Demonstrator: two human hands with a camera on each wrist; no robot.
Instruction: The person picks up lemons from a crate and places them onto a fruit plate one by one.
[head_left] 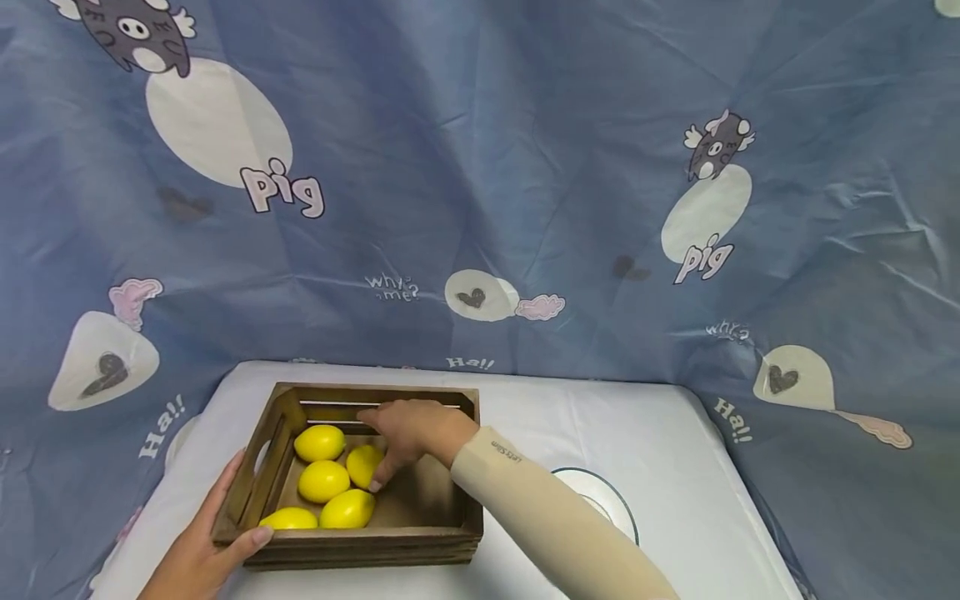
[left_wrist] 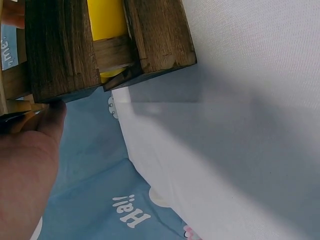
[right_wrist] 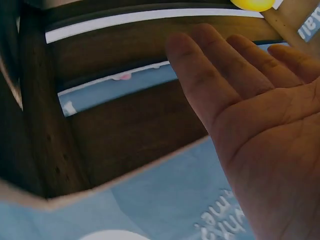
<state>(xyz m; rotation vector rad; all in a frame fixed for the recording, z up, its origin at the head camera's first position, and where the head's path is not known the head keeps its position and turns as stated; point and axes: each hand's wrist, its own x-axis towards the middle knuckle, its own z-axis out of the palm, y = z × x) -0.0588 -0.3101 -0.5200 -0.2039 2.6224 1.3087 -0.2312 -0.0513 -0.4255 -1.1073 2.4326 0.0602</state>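
Note:
A brown slatted wooden crate (head_left: 367,537) stands on the white table. Several yellow lemons (head_left: 323,481) lie in its left half. At the crate's front left corner my left hand (head_left: 191,546) grips the wood, thumb over the front edge and fingers along the left side. In the left wrist view, this hand (left_wrist: 30,170) touches the underside of the dark slats (left_wrist: 62,50). Inside the crate, my right hand (head_left: 420,429) is over the lemons, thumb beside one of them. Its fingers are extended, and the palm (right_wrist: 280,135) holds nothing in the right wrist view.
A white plate (head_left: 624,508) with a dark rim sits right of the crate, partly hidden by my sleeved right forearm (head_left: 555,525). Behind the white table (head_left: 600,408) hangs a blue cloth (head_left: 480,167) printed with pigs.

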